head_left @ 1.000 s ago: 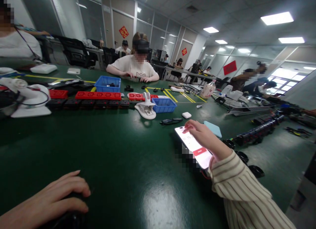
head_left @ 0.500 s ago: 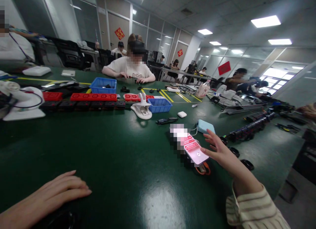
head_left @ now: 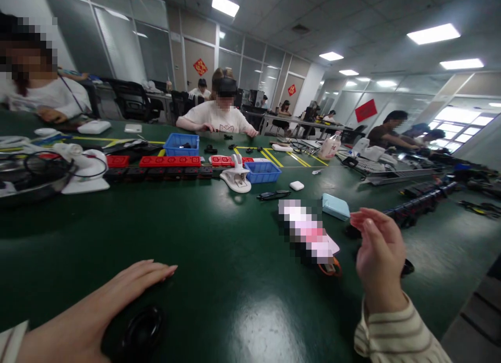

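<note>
My left hand [head_left: 113, 295] lies palm down on the green table [head_left: 211, 232], fingers stretched out and nothing in them. Beside it, toward me, is a glossy black ring-shaped thing [head_left: 144, 324]. My right hand [head_left: 379, 253] is raised above the table at the right, its fingers bent and drawn together near the thumb. Nothing shows in its grip. Left of it lies a phone [head_left: 329, 248], its lit screen mostly blurred out, with an orange loop [head_left: 335, 268] at its near end. Just past the fingertips sits a light-blue box [head_left: 335, 206].
Farther back are a white clip stand [head_left: 236, 180], blue bins [head_left: 263, 172], red power strips [head_left: 170, 162] and a small white case [head_left: 296, 185]. A cable bundle [head_left: 422, 198] runs along the right. A person [head_left: 219, 117] sits across the table; another [head_left: 47, 96] is at the left.
My right hand has moved away from the phone, its spread fingers drawing together. My left hand reaches farther forward and right in view, fingers straighter. The view has shifted, showing more at the left.
</note>
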`<state>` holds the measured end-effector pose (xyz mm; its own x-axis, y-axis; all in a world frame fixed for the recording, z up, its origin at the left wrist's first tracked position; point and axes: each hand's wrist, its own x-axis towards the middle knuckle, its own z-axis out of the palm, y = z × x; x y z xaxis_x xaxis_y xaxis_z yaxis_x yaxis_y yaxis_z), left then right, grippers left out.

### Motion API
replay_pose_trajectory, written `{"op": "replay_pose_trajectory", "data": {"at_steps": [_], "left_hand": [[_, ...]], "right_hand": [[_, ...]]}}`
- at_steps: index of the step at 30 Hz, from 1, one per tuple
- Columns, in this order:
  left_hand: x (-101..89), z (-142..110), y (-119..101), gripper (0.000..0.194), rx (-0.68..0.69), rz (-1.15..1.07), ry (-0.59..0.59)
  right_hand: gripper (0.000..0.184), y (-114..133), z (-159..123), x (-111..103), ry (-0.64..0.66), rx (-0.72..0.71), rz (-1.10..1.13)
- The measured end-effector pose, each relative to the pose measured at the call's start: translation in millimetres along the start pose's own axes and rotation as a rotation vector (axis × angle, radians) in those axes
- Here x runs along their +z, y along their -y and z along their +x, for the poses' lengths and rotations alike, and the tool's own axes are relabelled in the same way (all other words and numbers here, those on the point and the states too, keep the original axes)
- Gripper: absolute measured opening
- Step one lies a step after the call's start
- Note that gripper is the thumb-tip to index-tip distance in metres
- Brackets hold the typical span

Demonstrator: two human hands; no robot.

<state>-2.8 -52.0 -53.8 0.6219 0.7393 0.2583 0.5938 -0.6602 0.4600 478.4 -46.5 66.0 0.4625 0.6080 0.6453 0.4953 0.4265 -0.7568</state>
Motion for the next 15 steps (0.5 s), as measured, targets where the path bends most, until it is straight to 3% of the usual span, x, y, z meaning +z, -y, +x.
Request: {"op": "replay_pose_trajectory", "data": {"at_steps": [2,4,5,7,10,12,15], "left_hand": [[-8.4,5.0,-8.4,0.116,-0.009,-0.099,0.051],[-17.0,10.7,-15.9,0.117,-0.013,-0.140,0.090],[-21.1,13.8,-19.8,0.120,-0.005,-0.126,0.113],[-28.9,20.2,-28.2,0.125,0.026,-0.056,0.163],[-36.5,27.8,-40.0,0.128,0.079,0.049,0.185],[-37.4,30.1,-45.3,0.124,0.112,0.061,0.166],[-34.0,30.2,-50.1,0.105,0.117,0.044,0.072]], "right_hand": [[0.020,20.1,-17.9,14.2,-0.038,-0.109,0.024],[0.015,42.0,-39.9,30.2,0.028,-0.203,0.034],[0.013,53.0,-52.2,38.6,0.123,-0.252,0.034],[0.017,73.2,-79.1,56.8,0.441,-0.428,0.034],[0.026,93.7,-123.0,87.0,0.790,-0.555,0.063],[0.039,100.4,-149.0,108.0,0.820,-0.599,0.074],[0.051,107.0,-170.9,136.5,0.821,-0.548,-0.024]]}}
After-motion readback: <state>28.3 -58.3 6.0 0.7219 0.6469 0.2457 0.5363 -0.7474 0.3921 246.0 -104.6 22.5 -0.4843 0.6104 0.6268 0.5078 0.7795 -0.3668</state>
